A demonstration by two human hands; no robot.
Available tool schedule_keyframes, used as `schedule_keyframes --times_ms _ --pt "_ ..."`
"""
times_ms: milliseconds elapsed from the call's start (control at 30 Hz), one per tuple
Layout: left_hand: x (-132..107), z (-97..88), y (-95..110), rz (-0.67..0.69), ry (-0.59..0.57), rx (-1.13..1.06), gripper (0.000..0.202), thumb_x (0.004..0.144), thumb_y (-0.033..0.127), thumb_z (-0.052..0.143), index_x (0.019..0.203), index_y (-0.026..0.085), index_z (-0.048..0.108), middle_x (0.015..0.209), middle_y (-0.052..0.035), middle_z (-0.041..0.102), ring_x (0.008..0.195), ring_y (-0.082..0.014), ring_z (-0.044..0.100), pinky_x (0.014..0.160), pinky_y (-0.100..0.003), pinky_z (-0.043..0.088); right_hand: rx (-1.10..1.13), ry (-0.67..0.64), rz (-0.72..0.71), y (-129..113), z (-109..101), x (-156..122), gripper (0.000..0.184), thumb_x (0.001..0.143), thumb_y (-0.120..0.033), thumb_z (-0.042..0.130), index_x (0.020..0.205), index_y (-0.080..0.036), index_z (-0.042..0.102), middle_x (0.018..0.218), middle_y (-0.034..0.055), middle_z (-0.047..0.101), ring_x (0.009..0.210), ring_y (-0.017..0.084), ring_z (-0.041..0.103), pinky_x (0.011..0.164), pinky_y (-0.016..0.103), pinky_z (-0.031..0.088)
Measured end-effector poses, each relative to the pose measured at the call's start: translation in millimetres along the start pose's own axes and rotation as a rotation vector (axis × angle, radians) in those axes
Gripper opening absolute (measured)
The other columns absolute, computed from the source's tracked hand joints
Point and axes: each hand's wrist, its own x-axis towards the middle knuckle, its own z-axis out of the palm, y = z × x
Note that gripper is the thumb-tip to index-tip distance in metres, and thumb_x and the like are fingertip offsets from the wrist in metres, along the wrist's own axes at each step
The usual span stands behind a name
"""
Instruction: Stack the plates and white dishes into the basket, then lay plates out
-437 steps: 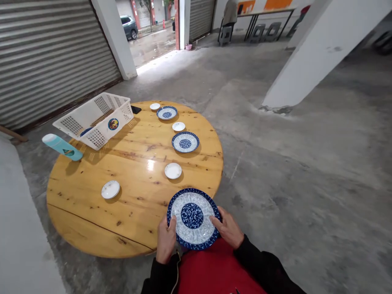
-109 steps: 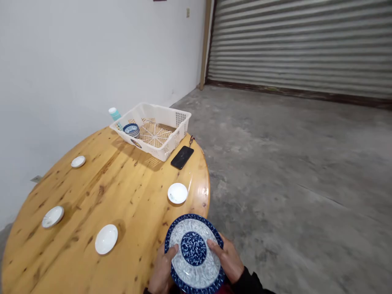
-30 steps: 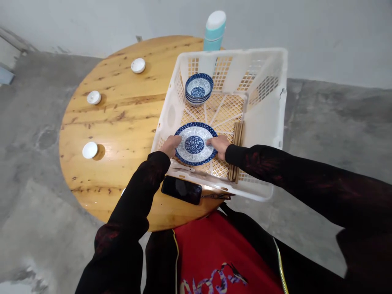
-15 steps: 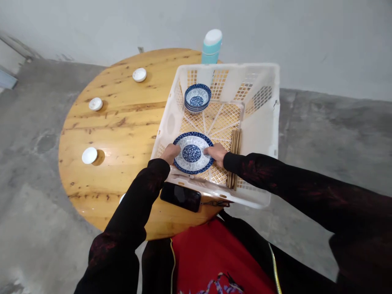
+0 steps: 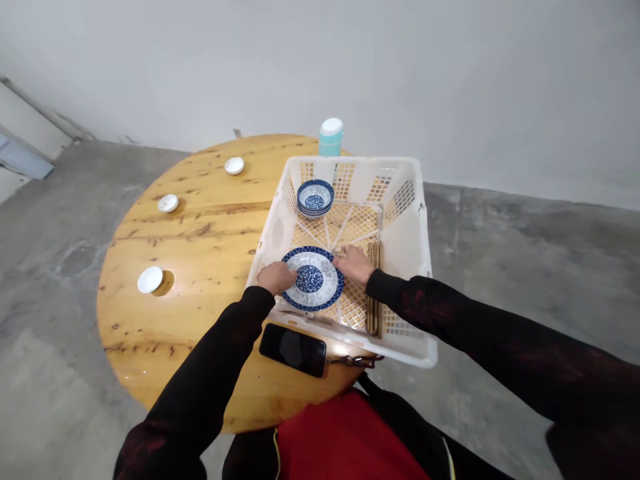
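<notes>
1. Blue-and-white plate [image 5: 310,280] is face up inside the white basket [image 5: 403,240], in its near left part; whether it touches the basket floor cannot be told.
2. Left hand [image 5: 277,277] is closed on the plate's left rim, thumb on top, the other fingers mostly out of sight.
3. Right hand [image 5: 355,265] is partly open at the plate's far right rim; whether it grips cannot be told.
4. Stacked bowls [image 5: 315,198] with a similar blue-and-white pattern stand in the basket's far left corner.
5. Wooden sticks [image 5: 373,313] lie towards the basket's right side, partly behind the right sleeve [image 5: 387,287].
6. Black phone [image 5: 293,348] with a strap [image 5: 354,361] lies on the round table [image 5: 210,260], just outside the basket's near side.
7. Three small white dishes [image 5: 150,280] sit well apart on the left; a turquoise bottle [image 5: 330,141] stands beyond the basket's far wall.
</notes>
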Motion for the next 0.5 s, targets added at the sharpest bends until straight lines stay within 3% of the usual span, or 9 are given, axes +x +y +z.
schedule_keyframes --times_ms 100,200,267,367,467,500 --pt "-32.4 -27.1 12.2 0.019 0.174 0.178 0.036 0.093 0.034 0.048 0.107 0.005 0.064 0.112 -0.0301 0.068 0.112 -0.0405 0.065 0.092 -0.044 0.048 0.188 -0.003 -0.155 -19.5 -32.4 -17.7 0.030 0.068 -0.014 0.070 0.097 -0.014 0.068 0.110 0.0112 0.069 0.090 0.022 0.068 0.078 0.031 0.053" --pt "-78.4 -52.1 13.6 0.085 0.410 0.280 0.038 0.097 0.037 0.045 0.119 0.009 0.059 0.109 -0.0219 0.071 0.103 -0.0345 0.070 0.087 -0.041 0.052 0.411 -0.010 -0.327 -35.5 -71.2 -50.0 0.036 0.074 -0.024 0.069 0.109 -0.017 0.067 0.113 0.0081 0.069 0.075 0.017 0.069 0.070 0.032 0.056" --pt "-111.1 -57.2 1.0 0.145 0.605 0.220 0.036 0.098 0.036 0.046 0.125 0.015 0.057 0.116 -0.0163 0.072 0.107 -0.0288 0.069 0.089 -0.037 0.053 0.418 0.082 -0.443 -42.7 -92.8 -75.6 0.034 0.077 -0.029 0.068 0.110 -0.020 0.067 0.107 0.0058 0.071 0.072 0.016 0.069 0.073 0.033 0.057" --pt "-157.5 -36.4 -36.4 0.239 0.898 0.140 0.031 0.099 0.026 0.048 0.127 0.018 0.058 0.112 -0.0107 0.075 0.102 -0.0210 0.072 0.094 -0.031 0.054 0.316 0.290 -0.582 -44.1 -110.0 -108.8 0.031 0.083 -0.034 0.066 0.113 -0.026 0.068 0.105 0.0048 0.072 0.073 0.018 0.069 0.076 0.038 0.056" --pt "-201.6 13.5 -75.1 0.260 1.086 0.194 0.024 0.094 0.019 0.058 0.116 0.016 0.066 0.095 -0.0074 0.079 0.086 -0.0187 0.076 0.084 -0.027 0.058 0.318 0.467 -0.647 -30.4 -113.4 -126.3 0.028 0.085 -0.038 0.068 0.111 -0.028 0.071 0.094 0.0042 0.072 0.064 0.021 0.067 0.064 0.040 0.052" --pt "-215.9 33.2 -84.0 0.230 1.112 0.195 0.022 0.094 0.017 0.058 0.113 0.016 0.068 0.092 -0.0069 0.079 0.084 -0.0184 0.076 0.082 -0.026 0.059 0.317 0.468 -0.641 -23.2 -113.1 -128.4 0.029 0.088 -0.040 0.066 0.115 -0.031 0.070 0.097 0.0046 0.071 0.065 0.022 0.066 0.063 0.040 0.050"
